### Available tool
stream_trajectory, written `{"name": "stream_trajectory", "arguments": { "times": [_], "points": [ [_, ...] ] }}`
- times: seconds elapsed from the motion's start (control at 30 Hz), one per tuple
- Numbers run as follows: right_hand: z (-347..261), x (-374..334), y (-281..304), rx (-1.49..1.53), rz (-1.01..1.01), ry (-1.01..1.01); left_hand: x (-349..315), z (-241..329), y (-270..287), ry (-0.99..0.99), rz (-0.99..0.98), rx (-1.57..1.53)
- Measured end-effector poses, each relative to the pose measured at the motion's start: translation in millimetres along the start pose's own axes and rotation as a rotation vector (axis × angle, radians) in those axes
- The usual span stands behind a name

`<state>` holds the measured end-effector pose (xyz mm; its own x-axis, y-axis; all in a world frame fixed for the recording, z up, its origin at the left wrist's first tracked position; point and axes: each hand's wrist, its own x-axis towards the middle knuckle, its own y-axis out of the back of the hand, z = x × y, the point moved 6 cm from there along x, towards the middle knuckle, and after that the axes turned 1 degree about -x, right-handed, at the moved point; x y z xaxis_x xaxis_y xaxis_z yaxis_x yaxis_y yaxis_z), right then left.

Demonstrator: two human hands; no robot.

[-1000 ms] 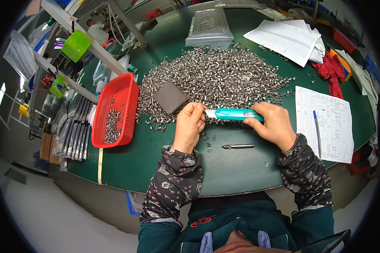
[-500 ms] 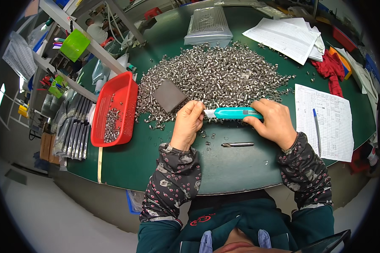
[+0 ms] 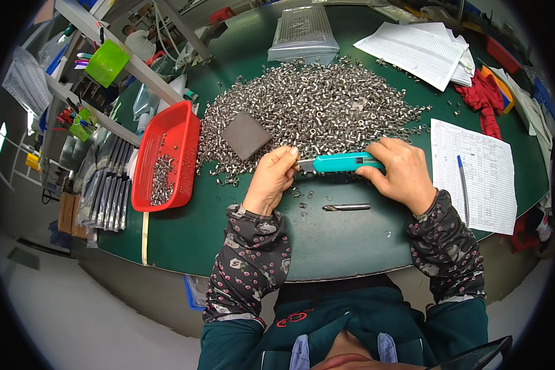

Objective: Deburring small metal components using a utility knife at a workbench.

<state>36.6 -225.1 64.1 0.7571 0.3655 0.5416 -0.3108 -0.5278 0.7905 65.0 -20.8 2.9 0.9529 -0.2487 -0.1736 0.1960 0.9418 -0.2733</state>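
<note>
My right hand (image 3: 402, 171) is closed around the teal handle of a utility knife (image 3: 339, 163), its blade pointing left. The blade's tip meets the pinched fingers of my left hand (image 3: 271, 177). Whatever small piece sits between those fingers is too hidden to name. Just beyond both hands spreads a wide heap of small shiny metal rings (image 3: 308, 111). A dark square block (image 3: 246, 135) lies on the heap's left side, close to my left hand. Below the knife, a steel drill bit (image 3: 346, 208) rests on the green table, with a few loose scraps near it.
A red basket (image 3: 189, 154) with some metal rings stands at the left. Printed sheets (image 3: 481, 203) with a blue pen (image 3: 462, 179) lie at the right. More papers (image 3: 413, 52), a red cloth (image 3: 484, 102) and a bagged stack (image 3: 303, 31) are farther back. A person sits at the far left.
The knife's blade has turned slightly, from a bright face to a darker one. Both hands stay almost in place, and the view has shifted a little.
</note>
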Motion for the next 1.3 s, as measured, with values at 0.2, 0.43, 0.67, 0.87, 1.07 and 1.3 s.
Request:
{"name": "stream_trajectory", "arguments": {
  "times": [0.2,0.43,0.67,0.87,1.07,1.3],
  "points": [
    [-0.2,-0.5,1.7,-0.018,-0.03,0.03,-0.7,-4.0,0.4,0.104,-0.049,0.022],
    [-7.1,2.9,12.9,-0.055,0.007,0.108,-3.6,-5.3,-0.2,0.166,-0.11,0.025],
    [-9.2,4.3,19.7,-0.117,0.047,0.144,-6.1,-6.1,-6.5,0.205,-0.148,0.096],
    [-10.5,3.6,24.6,-0.152,0.047,0.162,-7.8,-7.5,-10.7,0.231,-0.177,0.16],
    [-12.7,4.4,29.1,-0.179,0.071,0.186,-8.3,-9.0,-14.3,0.236,-0.173,0.201],
    [-17.8,6.1,32.0,-0.222,0.113,0.238,-6.3,-8.3,-10.0,0.206,-0.172,0.253]
  ]
}}
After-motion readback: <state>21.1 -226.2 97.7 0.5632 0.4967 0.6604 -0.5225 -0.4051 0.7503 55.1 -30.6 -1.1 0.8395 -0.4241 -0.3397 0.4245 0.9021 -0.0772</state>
